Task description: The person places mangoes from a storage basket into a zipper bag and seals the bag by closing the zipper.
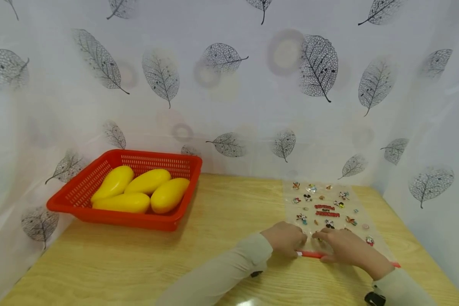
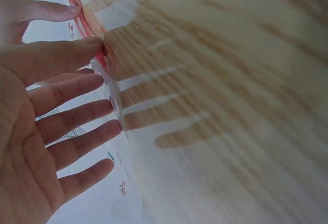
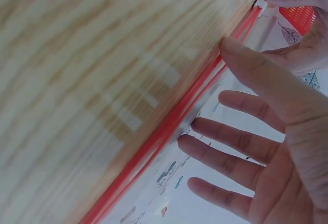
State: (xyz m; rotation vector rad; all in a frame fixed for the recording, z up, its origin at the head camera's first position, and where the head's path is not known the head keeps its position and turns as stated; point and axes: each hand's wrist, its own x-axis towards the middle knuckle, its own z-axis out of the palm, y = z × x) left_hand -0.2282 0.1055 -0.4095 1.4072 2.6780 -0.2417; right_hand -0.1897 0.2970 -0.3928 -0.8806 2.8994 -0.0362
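Touching the clear bag (image 1: 325, 208), the left hand (image 1: 284, 239) is at its near left corner and the right hand (image 1: 348, 247) is along its near edge. Both have mostly straight fingers, not curled round anything. The red strip (image 1: 310, 254) runs side to side there; the bag lies flat, reaching away past the fingertips. Its white slider (image 3: 261, 5) is nearest the left thumb; blur hides whether they touch. Left of the bag, a red basket (image 1: 114, 217) holds four yellow fruits (image 1: 123, 203).

Bare tabletop (image 1: 233, 208) between basket (image 1: 126, 219) and flat bag (image 1: 323, 197), basket blocking far left, curtain (image 1: 237, 108) walling the back
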